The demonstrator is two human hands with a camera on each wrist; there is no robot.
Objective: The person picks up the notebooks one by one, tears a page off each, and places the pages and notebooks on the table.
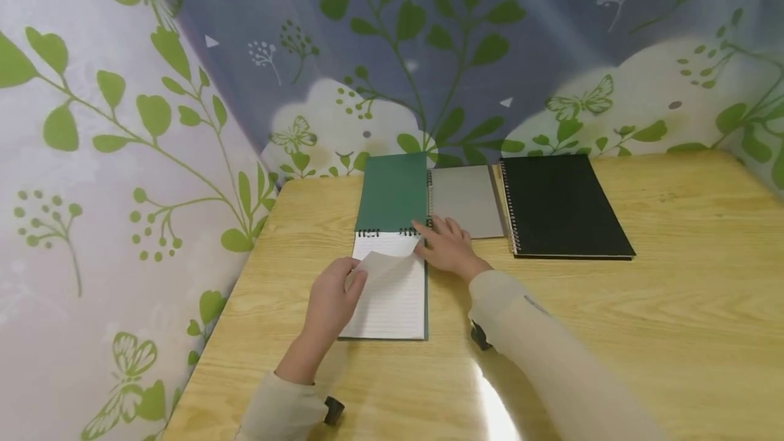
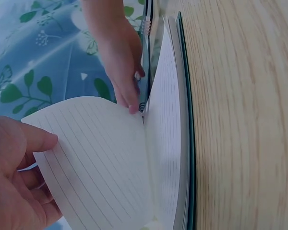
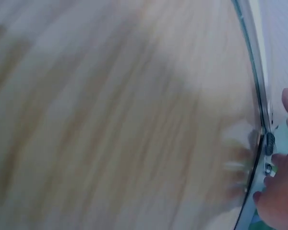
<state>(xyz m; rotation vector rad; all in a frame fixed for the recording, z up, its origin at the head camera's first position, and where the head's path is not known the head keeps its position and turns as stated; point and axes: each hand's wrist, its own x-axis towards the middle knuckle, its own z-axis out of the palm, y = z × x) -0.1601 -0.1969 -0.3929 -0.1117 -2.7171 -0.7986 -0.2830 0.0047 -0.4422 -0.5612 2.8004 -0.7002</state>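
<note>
A top-spiral notebook lies open on the table, its green cover [image 1: 392,192] folded away toward the wall and its lined pages [image 1: 392,308] facing up. My left hand [image 1: 333,295] pinches the lower left edge of one lifted sheet [image 2: 96,153] between thumb and fingers. That sheet bows upward over the stack beneath. At the notebook's right side, my right hand [image 1: 450,248] rests with spread fingers beside the black spiral binding [image 1: 369,233], fingertips touching near the sheet's upper right corner. Part of that hand [image 3: 281,187] shows at the right wrist view's edge.
A grey spiral notebook [image 1: 465,196] lies right of the green cover, partly behind my right hand. Further right is a larger black spiral notebook [image 1: 563,206]. The wooden table [image 1: 686,332] meets leaf-patterned walls [image 1: 392,53] at the back and left.
</note>
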